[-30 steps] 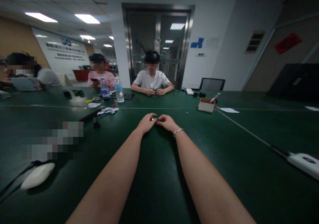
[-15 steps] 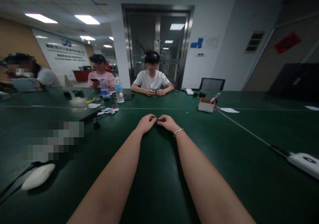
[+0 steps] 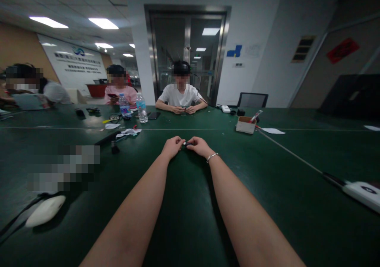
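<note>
My left hand (image 3: 173, 147) and my right hand (image 3: 200, 146) meet over the green table, fingertips almost together. Between them is a small dark object with a shiny silvery end (image 3: 185, 143), too small for me to tell its kind. The right thumb and fingers pinch its dark part. At the silvery end, the left thumb and fingertips are closed on it. Most of the object is hidden by the fingers. A silver bracelet (image 3: 212, 157) circles my right wrist.
The green table (image 3: 184, 219) spreads all round. To the right stand a small cardboard box (image 3: 246, 125) and a white power strip (image 3: 363, 195) with its cable. A white mouse-like object (image 3: 46, 210) lies left. Water bottles (image 3: 141, 108) and seated people (image 3: 181, 94) are across.
The left fingertips have moved slightly left, and more of the object's silvery end shows between the hands. My right hand has stayed almost still.
</note>
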Available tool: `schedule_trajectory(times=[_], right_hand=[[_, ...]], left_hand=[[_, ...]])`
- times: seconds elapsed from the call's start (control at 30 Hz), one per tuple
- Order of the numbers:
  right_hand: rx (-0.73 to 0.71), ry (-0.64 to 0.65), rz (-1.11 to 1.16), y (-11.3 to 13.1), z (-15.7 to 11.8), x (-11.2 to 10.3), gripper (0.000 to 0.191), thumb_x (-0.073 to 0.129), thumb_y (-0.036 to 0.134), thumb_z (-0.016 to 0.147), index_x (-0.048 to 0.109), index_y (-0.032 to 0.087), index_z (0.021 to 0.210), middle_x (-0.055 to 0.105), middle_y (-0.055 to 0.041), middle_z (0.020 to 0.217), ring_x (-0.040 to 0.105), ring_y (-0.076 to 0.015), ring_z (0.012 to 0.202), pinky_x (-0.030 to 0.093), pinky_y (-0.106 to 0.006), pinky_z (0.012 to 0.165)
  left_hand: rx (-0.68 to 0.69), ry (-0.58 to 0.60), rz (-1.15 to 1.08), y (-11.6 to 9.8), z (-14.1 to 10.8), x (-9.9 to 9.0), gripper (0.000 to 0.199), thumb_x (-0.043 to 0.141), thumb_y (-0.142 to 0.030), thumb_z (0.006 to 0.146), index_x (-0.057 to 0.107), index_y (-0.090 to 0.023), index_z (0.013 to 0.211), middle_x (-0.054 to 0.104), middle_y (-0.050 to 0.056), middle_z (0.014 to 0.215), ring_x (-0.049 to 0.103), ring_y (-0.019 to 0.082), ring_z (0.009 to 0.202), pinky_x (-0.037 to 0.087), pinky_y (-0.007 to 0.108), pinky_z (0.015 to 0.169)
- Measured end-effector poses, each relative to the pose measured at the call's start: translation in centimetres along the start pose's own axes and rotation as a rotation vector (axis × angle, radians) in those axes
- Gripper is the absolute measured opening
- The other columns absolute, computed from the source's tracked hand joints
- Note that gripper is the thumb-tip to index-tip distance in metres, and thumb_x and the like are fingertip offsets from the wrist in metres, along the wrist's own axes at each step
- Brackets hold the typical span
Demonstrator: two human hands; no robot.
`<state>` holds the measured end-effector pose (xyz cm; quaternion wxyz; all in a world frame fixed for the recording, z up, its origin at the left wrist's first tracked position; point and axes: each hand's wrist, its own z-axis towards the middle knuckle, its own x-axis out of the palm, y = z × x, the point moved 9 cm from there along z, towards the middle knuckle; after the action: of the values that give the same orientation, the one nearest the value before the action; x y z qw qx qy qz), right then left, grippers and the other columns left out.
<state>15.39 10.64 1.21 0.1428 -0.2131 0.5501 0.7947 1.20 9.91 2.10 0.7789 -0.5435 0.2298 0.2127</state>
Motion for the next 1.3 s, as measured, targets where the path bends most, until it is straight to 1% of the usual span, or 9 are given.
schedule_trajectory(times=[0.13,0.27,0.33,0.43,0.53,0.67,0.97,1.13,1.3], right_hand=[[-0.008,0.005,-0.014,0.1,0.0,0.0,0.016,0.069,0.02,0.065,0.064,0.016,0.078,0.064,0.0009,0.073,0.056,-0.011,0.066,0.044,-0.025,0.066],[-0.01,0.003,-0.017,0.0,0.1,-0.1,0.016,0.07,0.02,0.064,0.064,0.016,0.079,0.063,0.0009,0.073,0.056,-0.0109,0.066,0.044,-0.025,0.067],[-0.009,0.002,-0.01,0.1,0.1,-0.1,0.016,0.069,0.02,0.065,0.064,0.015,0.079,0.063,0.0008,0.073,0.055,-0.0107,0.066,0.044,-0.025,0.067],[-0.004,0.001,0.004,0.3,-0.1,-0.2,0.016,0.069,0.019,0.065,0.064,0.015,0.079,0.063,0.0007,0.072,0.055,-0.0105,0.065,0.044,-0.025,0.066],[0.006,-0.006,0.014,0.5,-0.2,-0.3,0.015,0.068,0.018,0.066,0.063,0.014,0.079,0.062,0.0012,0.07,0.055,-0.0102,0.064,0.044,-0.025,0.066],[0.0,-0.012,0.018,0.6,-0.2,-0.2,0.014,0.067,0.016,0.066,0.063,0.015,0.08,0.063,0.0014,0.071,0.057,-0.0105,0.065,0.045,-0.026,0.069],[-0.042,-0.052,-0.078,0.8,-0.2,-0.4,0.015,0.068,0.02,0.066,0.064,0.017,0.081,0.064,-0.0003,0.08,0.057,-0.0118,0.071,0.045,-0.028,0.074],[-0.074,-0.081,-0.146,0.9,-0.2,-0.6,0.017,0.068,0.021,0.066,0.066,0.018,0.082,0.064,-0.001,0.085,0.055,-0.0119,0.072,0.045,-0.028,0.074],[-0.07,-0.072,-0.104,0.9,-0.2,-0.6,0.017,0.067,0.021,0.068,0.067,0.018,0.085,0.066,-0.0019,0.085,0.058,-0.0126,0.073,0.046,-0.028,0.075]], left_hand=[[-0.026,-0.021,0.139,-0.4,-0.2,-0.5,0.043,0.046,-0.058,0.08,0.062,-0.019,0.07,0.062,0.001,0.059,0.057,0.014,0.056,0.039,0.025,0.056],[-0.026,-0.009,0.159,-0.7,-0.4,-0.6,0.05,0.036,-0.058,0.085,0.064,-0.019,0.07,0.063,0.003,0.061,0.058,0.015,0.058,0.04,0.026,0.058],[0.008,-0.022,0.113,-0.9,-0.4,-0.6,0.045,0.038,-0.053,0.086,0.066,-0.019,0.078,0.065,0.004,0.067,0.059,0.015,0.063,0.043,0.026,0.062],[0.096,-0.021,-0.037,-1.2,-0.4,-0.3,0.029,0.051,-0.039,0.083,0.064,-0.019,0.1,0.067,0.005,0.091,0.061,0.015,0.074,0.048,0.026,0.065],[0.14,0.01,-0.151,-1.3,-0.4,0.1,0.032,0.057,-0.026,0.078,0.059,-0.019,0.109,0.063,0.007,0.105,0.06,0.013,0.08,0.051,0.025,0.067],[0.17,-0.015,-0.118,-1.3,-0.3,0.1,0.028,0.056,-0.02,0.077,0.061,-0.019,0.105,0.064,0.006,0.1,0.06,0.013,0.082,0.051,0.026,0.072],[0.113,-0.019,-0.023,-1.2,-0.4,-0.2,0.021,0.053,-0.035,0.081,0.061,-0.023,0.096,0.058,-0.003,0.064,0.055,0.011,0.061,0.045,0.023,0.061],[0.078,-0.011,-0.012,-0.9,-0.3,-0.1,0.023,0.05,-0.04,0.082,0.062,-0.022,0.09,0.058,-0.003,0.06,0.055,0.011,0.058,0.043,0.024,0.06],[0.106,-0.006,-0.048,-0.9,-0.1,0.2,0.021,0.053,-0.033,0.08,0.062,-0.02,0.094,0.062,-0.001,0.068,0.057,0.012,0.062,0.045,0.024,0.062]])
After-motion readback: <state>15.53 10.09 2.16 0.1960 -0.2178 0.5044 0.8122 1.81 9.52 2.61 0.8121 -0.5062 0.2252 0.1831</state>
